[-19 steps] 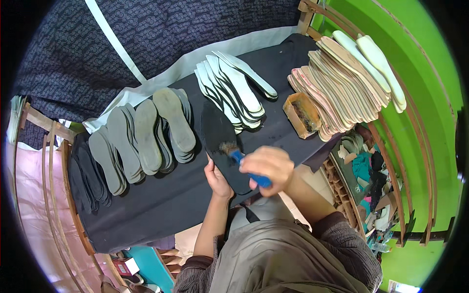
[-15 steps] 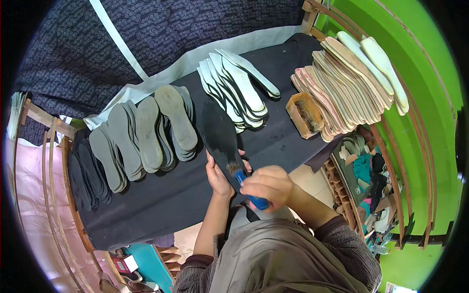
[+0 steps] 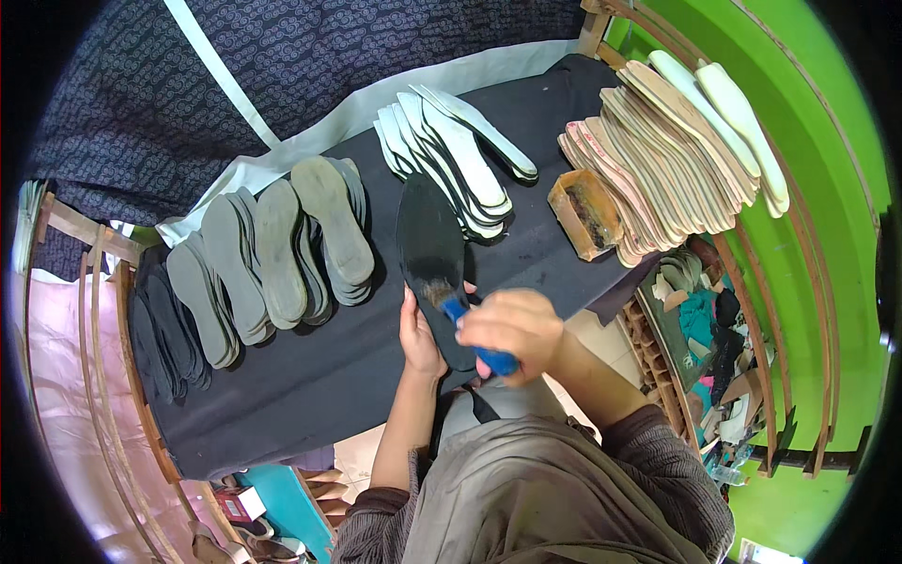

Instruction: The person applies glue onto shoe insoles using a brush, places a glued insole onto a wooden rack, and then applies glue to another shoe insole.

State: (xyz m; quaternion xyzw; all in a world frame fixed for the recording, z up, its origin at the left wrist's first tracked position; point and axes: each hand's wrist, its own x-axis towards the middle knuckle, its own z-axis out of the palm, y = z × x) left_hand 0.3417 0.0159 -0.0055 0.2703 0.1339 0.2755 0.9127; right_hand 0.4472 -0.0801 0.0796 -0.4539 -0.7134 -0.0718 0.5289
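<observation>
My left hand [image 3: 421, 343] grips a black insole [image 3: 428, 226] from beneath, near its lower end, with fingertips showing at the right edge. In my right hand [image 3: 515, 331] is a paintbrush [image 3: 454, 307] with a blue handle, held in closed fingers. Its bristles press on the lower middle of the insole. Beyond the insole's right side lies a fanned stack of white-topped insoles [image 3: 467, 169]. To the right stands an open, stained box [image 3: 584, 214] with dark residue inside.
Stacks of grey insoles [image 3: 282, 254] and black insoles [image 3: 167, 329] line the left of the black-covered table [image 3: 282, 404]. A long row of beige insole-shaped pieces [image 3: 658, 169] leans at the right. Wooden rails [image 3: 816, 273] curve by the green wall. Scraps [image 3: 723, 367] fill a shelf below.
The brush has moved up along the insole, away from me. The insole has turned slightly more upright, and my right hand has shifted a little upward with the brush.
</observation>
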